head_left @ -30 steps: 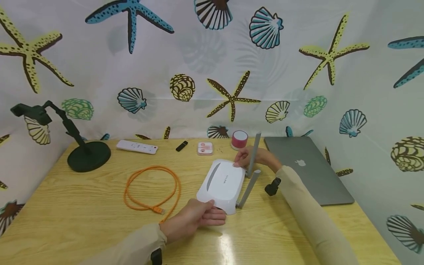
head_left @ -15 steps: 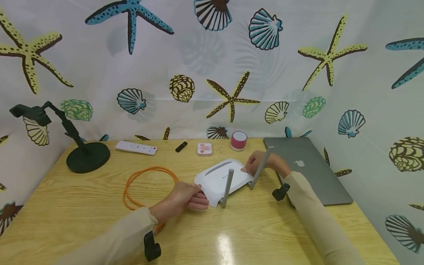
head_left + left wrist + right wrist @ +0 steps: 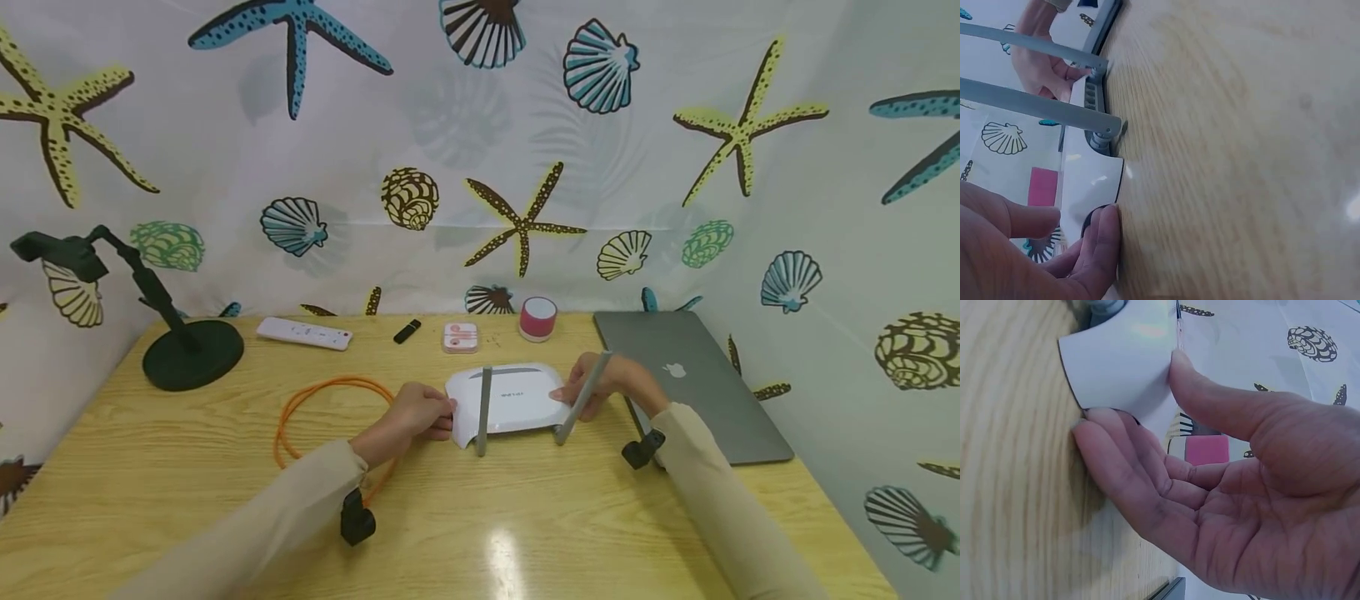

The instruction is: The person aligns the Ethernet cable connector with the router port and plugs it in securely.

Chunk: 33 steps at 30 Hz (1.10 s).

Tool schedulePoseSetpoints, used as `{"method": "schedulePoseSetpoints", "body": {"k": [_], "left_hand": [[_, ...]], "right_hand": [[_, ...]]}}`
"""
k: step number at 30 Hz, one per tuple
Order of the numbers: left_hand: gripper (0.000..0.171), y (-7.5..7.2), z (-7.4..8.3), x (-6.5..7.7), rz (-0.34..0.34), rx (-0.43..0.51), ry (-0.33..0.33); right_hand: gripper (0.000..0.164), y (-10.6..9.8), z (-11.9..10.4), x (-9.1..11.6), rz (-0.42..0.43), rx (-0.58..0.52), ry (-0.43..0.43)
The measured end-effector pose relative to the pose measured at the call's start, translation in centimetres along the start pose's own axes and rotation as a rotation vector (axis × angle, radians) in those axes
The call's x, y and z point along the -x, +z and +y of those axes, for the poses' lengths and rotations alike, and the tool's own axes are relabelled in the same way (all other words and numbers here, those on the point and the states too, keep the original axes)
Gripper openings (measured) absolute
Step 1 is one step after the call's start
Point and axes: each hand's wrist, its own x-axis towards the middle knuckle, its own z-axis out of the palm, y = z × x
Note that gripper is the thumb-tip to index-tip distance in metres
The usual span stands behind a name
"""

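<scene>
The white router (image 3: pixel 525 408) lies level, or nearly so, above the middle of the wooden counter (image 3: pixel 450 525), between the orange cable (image 3: pixel 345 380) and the grey laptop (image 3: pixel 727 408); whether its underside touches the wood, I cannot tell. Its casing is glossy and catches soft highlights, with rounded far corners and ends that curve down to thin, flared edges. A grey stripe (image 3: pixel 510 372) runs along the far side of the top, and small dark lettering (image 3: pixel 514 393) sits near the centre, too faint to read with certainty here. Two flat grey antennas (image 3: pixel 483 412) stand on hinges at the edge nearest the person: one nearly upright, the other tilted outward to the right. The left wrist view shows a grey, slotted section on that same edge.

The left hand (image 3: pixel 420 412) pinches one end of the router, thumb above and fingers tucked beneath. The right hand (image 3: pixel 600 383) pinches the opposite end likewise, its thumb on the top and its fingertips under the curved edge. Beyond the router stands a pink-and-white cylinder (image 3: pixel 537 319).
</scene>
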Motion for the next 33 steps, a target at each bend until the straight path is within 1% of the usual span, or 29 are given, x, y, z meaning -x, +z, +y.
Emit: {"method": "schedulePoseSetpoints", "body": {"k": [2, 3, 7, 12, 15, 20, 23, 26, 33], "left_hand": [[0.02, 0.0, 0.3, -0.5, 0.014, -0.042, 0.018], [0.02, 0.0, 0.4, -0.7, 0.02, -0.066, 0.027], [0.02, 0.0, 0.5, -1.4, 0.029, -0.149, 0.057], [0.022, -0.2, 0.6, -2.1, 0.045, -0.243, 0.063], [0.022, -0.1, 0.8, -2.3, 0.047, -0.282, 0.075], [0.023, -0.1, 1.0, -2.4, 0.025, -0.301, 0.087], [0.024, -0.3, 1.1, -2.6, 0.003, -0.296, 0.081], [0.025, -0.4, 1.1, -2.7, -0.003, -0.295, 0.073], [0.028, -0.3, 1.1, -2.9, -0.001, -0.275, 0.073]], "right_hand": [[0.032, 0.1, -0.4, 0.4, -0.003, -0.05, 0.018], [0.033, 0.2, -0.5, 0.6, -0.006, -0.058, 0.029], [0.033, 0.8, -0.9, 1.1, -0.012, -0.057, 0.068], [0.033, 1.3, -1.2, 1.1, 0.025, -0.048, 0.101], [0.032, 1.4, -1.4, 1.2, 0.038, -0.04, 0.11], [0.032, 1.4, -1.3, 1.3, 0.032, -0.028, 0.104], [0.033, 1.4, -1.1, 1.3, 0.033, -0.024, 0.089], [0.035, 1.5, -1.0, 1.3, 0.042, -0.023, 0.085], [0.037, 1.7, -0.3, 1.3, 0.086, -0.077, 0.095]]}}
